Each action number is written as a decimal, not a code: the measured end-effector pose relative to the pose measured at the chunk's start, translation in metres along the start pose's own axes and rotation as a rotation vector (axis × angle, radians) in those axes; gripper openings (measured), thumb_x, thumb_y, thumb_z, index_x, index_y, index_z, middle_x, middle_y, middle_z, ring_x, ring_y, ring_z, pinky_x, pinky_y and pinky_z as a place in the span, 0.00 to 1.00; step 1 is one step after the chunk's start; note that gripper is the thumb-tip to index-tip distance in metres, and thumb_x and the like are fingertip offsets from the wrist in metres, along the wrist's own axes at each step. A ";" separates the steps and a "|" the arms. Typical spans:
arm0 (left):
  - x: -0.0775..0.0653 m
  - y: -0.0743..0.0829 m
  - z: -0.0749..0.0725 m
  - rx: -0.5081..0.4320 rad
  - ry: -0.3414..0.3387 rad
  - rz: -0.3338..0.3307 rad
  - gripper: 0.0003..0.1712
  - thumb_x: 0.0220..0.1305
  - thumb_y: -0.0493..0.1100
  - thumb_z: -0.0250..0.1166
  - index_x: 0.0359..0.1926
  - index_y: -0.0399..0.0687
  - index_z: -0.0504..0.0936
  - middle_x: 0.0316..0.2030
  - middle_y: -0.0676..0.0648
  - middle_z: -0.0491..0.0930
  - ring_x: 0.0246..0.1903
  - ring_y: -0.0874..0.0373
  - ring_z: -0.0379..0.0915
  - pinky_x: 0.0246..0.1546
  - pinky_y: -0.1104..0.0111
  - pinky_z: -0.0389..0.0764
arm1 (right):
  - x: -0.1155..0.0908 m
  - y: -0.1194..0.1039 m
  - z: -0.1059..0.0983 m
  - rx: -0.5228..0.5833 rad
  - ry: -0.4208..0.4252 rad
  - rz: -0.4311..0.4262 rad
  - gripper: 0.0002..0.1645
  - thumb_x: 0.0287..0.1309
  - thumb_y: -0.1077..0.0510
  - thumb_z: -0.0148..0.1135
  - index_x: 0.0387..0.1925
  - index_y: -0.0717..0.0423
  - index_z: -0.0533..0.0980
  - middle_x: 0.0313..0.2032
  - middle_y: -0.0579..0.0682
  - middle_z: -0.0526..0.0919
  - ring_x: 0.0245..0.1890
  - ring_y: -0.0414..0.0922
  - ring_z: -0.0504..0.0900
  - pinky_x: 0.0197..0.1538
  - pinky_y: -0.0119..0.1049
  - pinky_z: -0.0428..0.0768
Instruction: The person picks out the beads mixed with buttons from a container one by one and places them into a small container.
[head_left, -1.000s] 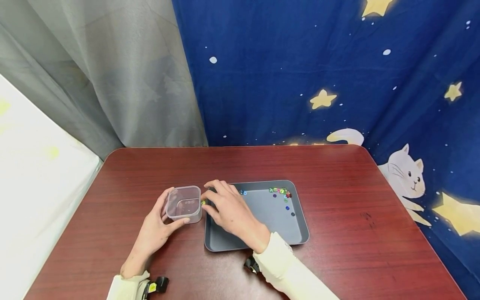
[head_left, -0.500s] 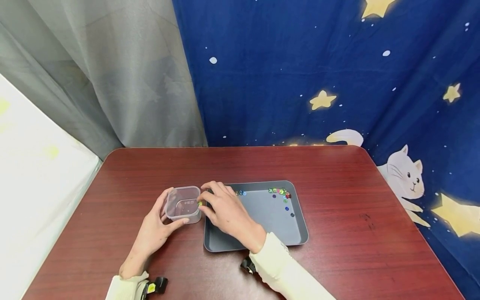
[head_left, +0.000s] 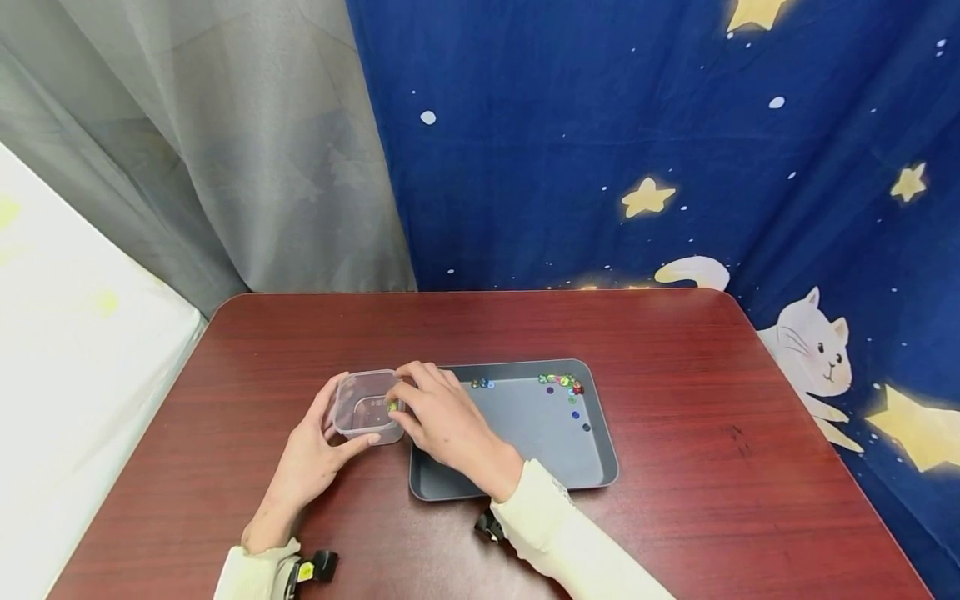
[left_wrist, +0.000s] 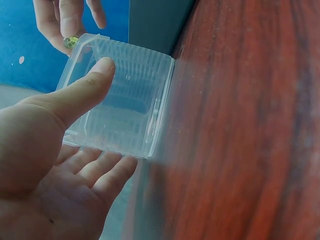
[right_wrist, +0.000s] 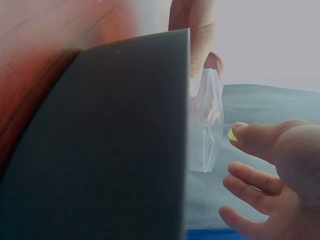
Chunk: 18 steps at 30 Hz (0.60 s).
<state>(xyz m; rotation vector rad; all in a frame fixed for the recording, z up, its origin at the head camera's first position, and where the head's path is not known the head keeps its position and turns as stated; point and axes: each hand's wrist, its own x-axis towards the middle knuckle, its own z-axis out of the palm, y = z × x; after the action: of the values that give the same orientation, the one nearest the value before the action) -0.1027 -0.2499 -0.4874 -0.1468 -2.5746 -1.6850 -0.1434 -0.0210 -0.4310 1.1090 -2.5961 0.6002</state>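
Note:
My left hand (head_left: 306, 454) grips a clear plastic box (head_left: 360, 421), thumb on the near side and fingers round the left. The box has no lid on and stands upright left of the tray. My right hand (head_left: 453, 425) pinches a small shiny yellow-green bead (left_wrist: 70, 42) between thumb and finger. In the head view its fingertips are over the box's right rim. The right wrist view shows the fingertips apart from the box, the bead just past the thumb tip. Little of the box's inside can be made out.
A shallow dark grey tray (head_left: 525, 442) lies under my right hand and forearm. Several small coloured beads (head_left: 566, 382) cluster in its far right corner, and a few more beads (head_left: 482, 384) lie along its far side. All stand on a reddish wooden table (head_left: 690, 433).
My right hand has moved left, carrying the yellow-green bead from the tray's left edge to over the box's rim. The left hand and the box have stayed in place.

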 end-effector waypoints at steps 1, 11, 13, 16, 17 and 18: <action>0.000 0.000 0.000 -0.002 0.001 0.003 0.57 0.59 0.41 0.79 0.81 0.55 0.54 0.75 0.39 0.66 0.63 0.73 0.75 0.56 0.86 0.76 | 0.000 0.000 0.000 0.004 -0.002 -0.001 0.08 0.71 0.49 0.66 0.48 0.42 0.85 0.61 0.46 0.80 0.60 0.43 0.79 0.64 0.42 0.77; 0.001 0.000 0.000 -0.001 -0.001 0.007 0.57 0.59 0.41 0.79 0.82 0.54 0.54 0.75 0.39 0.66 0.63 0.72 0.75 0.56 0.86 0.76 | 0.000 0.000 0.005 -0.026 -0.023 -0.009 0.10 0.72 0.48 0.65 0.49 0.42 0.85 0.60 0.45 0.80 0.60 0.42 0.78 0.63 0.41 0.78; 0.000 0.001 0.000 0.002 -0.002 0.000 0.57 0.60 0.41 0.79 0.82 0.54 0.54 0.76 0.39 0.66 0.63 0.73 0.75 0.56 0.86 0.76 | 0.000 0.000 0.006 -0.039 -0.028 -0.012 0.10 0.72 0.47 0.64 0.49 0.42 0.85 0.60 0.44 0.80 0.60 0.42 0.78 0.63 0.40 0.78; -0.001 0.001 0.000 0.004 -0.001 -0.002 0.57 0.60 0.41 0.79 0.82 0.56 0.53 0.75 0.38 0.66 0.63 0.74 0.74 0.56 0.86 0.76 | 0.000 0.000 0.007 -0.053 -0.035 -0.010 0.10 0.72 0.46 0.64 0.49 0.41 0.85 0.60 0.44 0.79 0.60 0.42 0.78 0.62 0.39 0.78; -0.001 0.001 0.000 0.003 0.000 -0.001 0.57 0.60 0.41 0.78 0.82 0.57 0.54 0.75 0.38 0.67 0.63 0.74 0.74 0.56 0.86 0.76 | 0.000 -0.001 0.007 -0.055 -0.037 -0.007 0.11 0.73 0.46 0.64 0.50 0.41 0.85 0.60 0.44 0.79 0.60 0.41 0.78 0.62 0.39 0.78; -0.001 0.001 0.000 0.004 0.001 0.003 0.57 0.60 0.41 0.78 0.82 0.57 0.54 0.75 0.38 0.67 0.63 0.74 0.74 0.56 0.86 0.76 | 0.000 -0.001 0.007 -0.057 -0.039 -0.003 0.11 0.73 0.45 0.63 0.50 0.41 0.85 0.60 0.44 0.79 0.60 0.41 0.78 0.62 0.39 0.78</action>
<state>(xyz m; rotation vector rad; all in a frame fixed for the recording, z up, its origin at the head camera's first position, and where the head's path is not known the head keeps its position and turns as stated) -0.1021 -0.2493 -0.4869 -0.1492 -2.5758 -1.6786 -0.1436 -0.0247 -0.4365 1.1175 -2.6261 0.5060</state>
